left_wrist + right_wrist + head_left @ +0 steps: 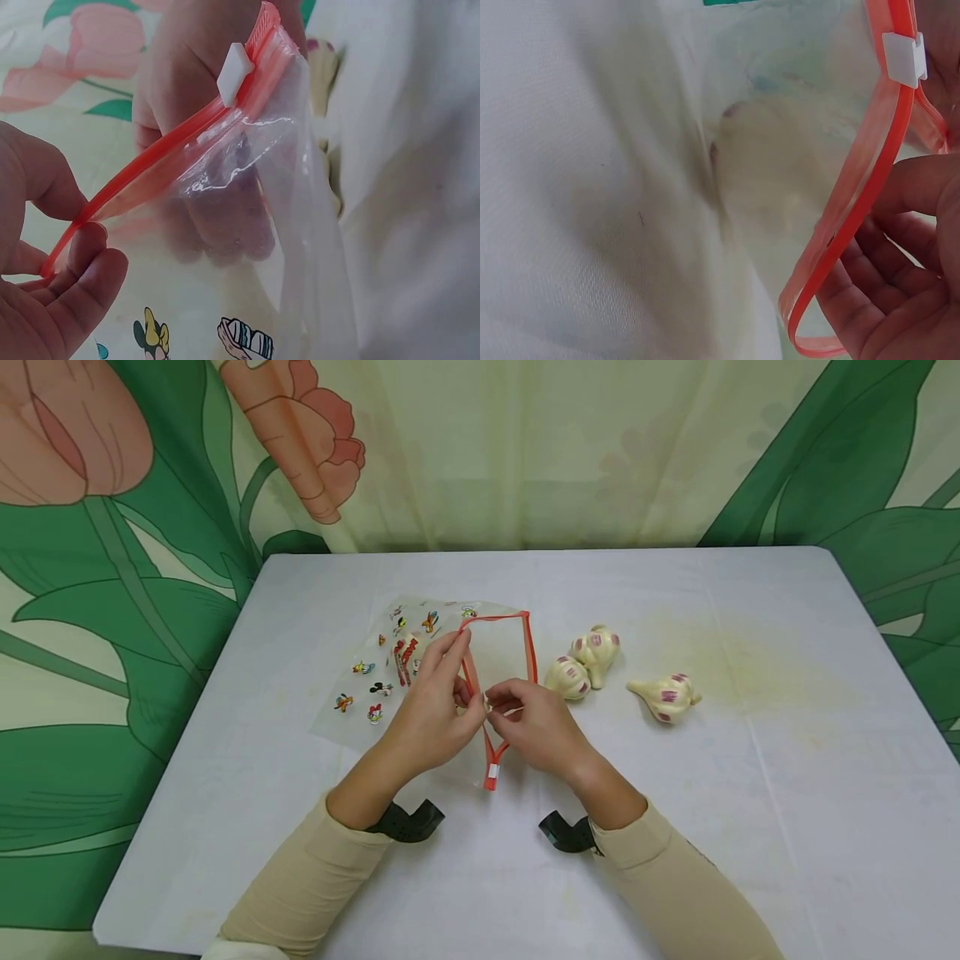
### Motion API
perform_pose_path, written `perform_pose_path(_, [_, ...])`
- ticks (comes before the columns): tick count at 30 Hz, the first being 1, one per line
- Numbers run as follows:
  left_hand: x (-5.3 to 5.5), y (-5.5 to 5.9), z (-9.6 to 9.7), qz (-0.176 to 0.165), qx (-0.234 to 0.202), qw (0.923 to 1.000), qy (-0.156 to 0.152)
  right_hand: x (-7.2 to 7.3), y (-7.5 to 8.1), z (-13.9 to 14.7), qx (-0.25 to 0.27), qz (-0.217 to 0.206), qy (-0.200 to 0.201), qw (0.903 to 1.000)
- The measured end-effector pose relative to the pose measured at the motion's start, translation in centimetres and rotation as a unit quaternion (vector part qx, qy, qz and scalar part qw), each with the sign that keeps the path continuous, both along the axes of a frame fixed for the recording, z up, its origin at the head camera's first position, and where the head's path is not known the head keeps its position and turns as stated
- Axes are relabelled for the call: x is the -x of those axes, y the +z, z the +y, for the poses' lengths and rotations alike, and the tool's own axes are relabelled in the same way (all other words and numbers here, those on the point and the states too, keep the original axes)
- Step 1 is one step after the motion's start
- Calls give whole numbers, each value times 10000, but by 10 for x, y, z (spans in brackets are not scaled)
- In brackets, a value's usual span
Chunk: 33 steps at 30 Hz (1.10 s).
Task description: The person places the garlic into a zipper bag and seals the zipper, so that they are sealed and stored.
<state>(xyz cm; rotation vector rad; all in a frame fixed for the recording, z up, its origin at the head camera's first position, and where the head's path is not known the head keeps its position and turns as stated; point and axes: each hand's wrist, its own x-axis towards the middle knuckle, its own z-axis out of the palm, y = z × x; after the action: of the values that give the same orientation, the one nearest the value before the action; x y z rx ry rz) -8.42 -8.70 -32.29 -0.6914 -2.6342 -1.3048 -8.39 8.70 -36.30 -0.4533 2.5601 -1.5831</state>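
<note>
A clear slider zip bag (352,693) with cartoon prints lies across the table, its orange-red zip strip (531,647) spread into an open loop. My left hand (427,714) pinches the strip's left side between thumb and fingers. Opposite it, my right hand (536,722) has its fingers curled at the strip's right side. Through the film in the left wrist view, the right hand's fingers (225,225) show. The white slider (235,75) sits near one end of the strip. Beside the right hand is a garlic bulb (567,678), touching a second bulb (596,647).
Farther right, a third garlic bulb (666,697) lies on its side on the white-covered table (825,827). A curtain with large flowers and leaves (525,460) hangs behind the far edge. Black wrist mounts (408,822) stick out under both forearms.
</note>
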Motion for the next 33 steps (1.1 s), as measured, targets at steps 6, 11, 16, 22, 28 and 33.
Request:
perform_pose_path(6, [0, 0, 0, 26, 41, 10000, -21, 1, -1, -1, -55, -76, 83, 9999])
perform_pose_path(11, [1, -1, 0, 0, 79, 10000, -25, 3, 0, -2, -281, -16, 161, 9995])
perform_pose_path(16, [1, 0, 1, -72, 118, 9999, -4, 6, 1, -5, -430, -76, 327, 9985])
perform_pose_path(22, [1, 1, 2, -104, 153, 9998, 29, 8, 2, -7, -459, -190, 572, 9971])
perform_pose_path(28, [1, 1, 2, -143, 159, 9998, 21, 7, 1, -1, -376, -241, 539, 9975])
perform_pose_path(33, [1, 0, 2, -98, 134, 9999, -3, 5, 4, 7, -125, -355, 413, 9984])
